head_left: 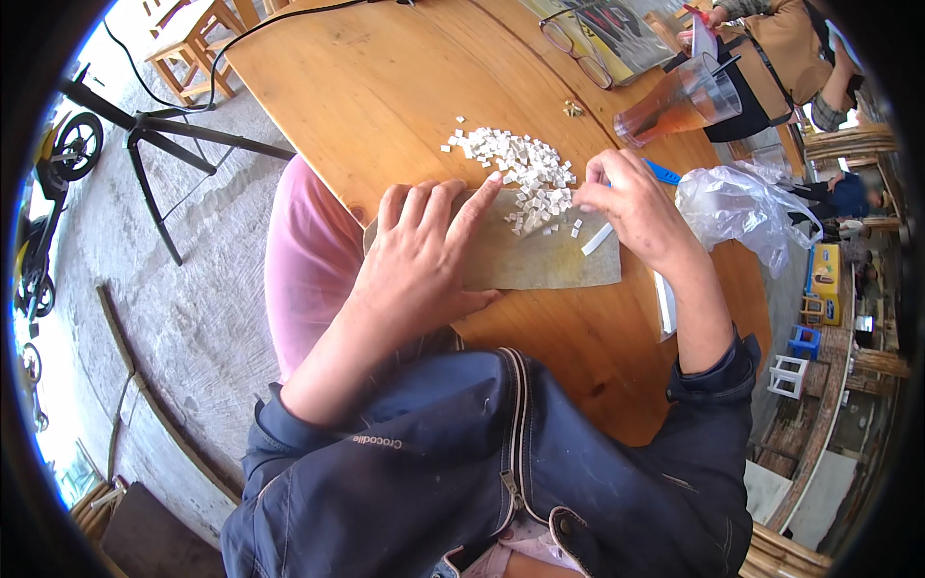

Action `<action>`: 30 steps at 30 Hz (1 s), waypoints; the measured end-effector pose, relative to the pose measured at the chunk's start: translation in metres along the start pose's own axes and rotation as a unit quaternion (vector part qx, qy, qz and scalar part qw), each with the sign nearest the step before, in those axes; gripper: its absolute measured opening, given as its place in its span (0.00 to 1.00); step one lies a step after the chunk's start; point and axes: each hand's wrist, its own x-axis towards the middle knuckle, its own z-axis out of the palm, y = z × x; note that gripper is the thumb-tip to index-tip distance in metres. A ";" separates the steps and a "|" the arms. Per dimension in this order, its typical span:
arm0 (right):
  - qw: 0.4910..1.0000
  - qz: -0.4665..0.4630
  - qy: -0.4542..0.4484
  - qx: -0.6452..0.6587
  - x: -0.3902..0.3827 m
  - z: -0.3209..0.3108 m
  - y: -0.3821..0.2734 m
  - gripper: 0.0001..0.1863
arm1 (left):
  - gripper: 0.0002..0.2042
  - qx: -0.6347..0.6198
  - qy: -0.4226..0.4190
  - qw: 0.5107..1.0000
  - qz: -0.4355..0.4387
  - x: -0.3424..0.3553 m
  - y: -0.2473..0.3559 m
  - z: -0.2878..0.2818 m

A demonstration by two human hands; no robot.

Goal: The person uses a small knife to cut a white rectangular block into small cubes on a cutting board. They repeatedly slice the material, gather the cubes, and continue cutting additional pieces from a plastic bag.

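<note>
Small white squares [525,162] heap over the far edge of a greyish mat [564,265]
The left hand [419,246] lies flat, its grip spread apart, probably to steady the mat on the wooden counter [337,82]; the right hand [638,207] curls beside the squares, a blue tool [663,172] showing behind it; whether that grip clamps anything, I cannot tell; the heap likely sits there for easy reach.

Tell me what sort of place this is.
Probably a casual café or eatery: wooden stools stand on a concrete floor, with a cup of reddish drink and parked motorbikes in view.
</note>
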 end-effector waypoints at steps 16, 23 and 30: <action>0.998 0.055 -0.018 0.039 -0.020 -0.013 0.029 0.06 | 0.38 -0.027 -0.055 0.996 0.066 0.000 -0.002 -0.001; 0.995 0.046 0.087 -0.003 0.000 -0.002 0.033 0.08 | 0.37 -0.008 -0.051 0.998 0.048 0.008 -0.003 0.005; 0.997 0.058 0.005 0.042 -0.020 -0.014 0.034 0.09 | 0.39 -0.004 -0.049 0.995 0.082 0.016 0.002 0.003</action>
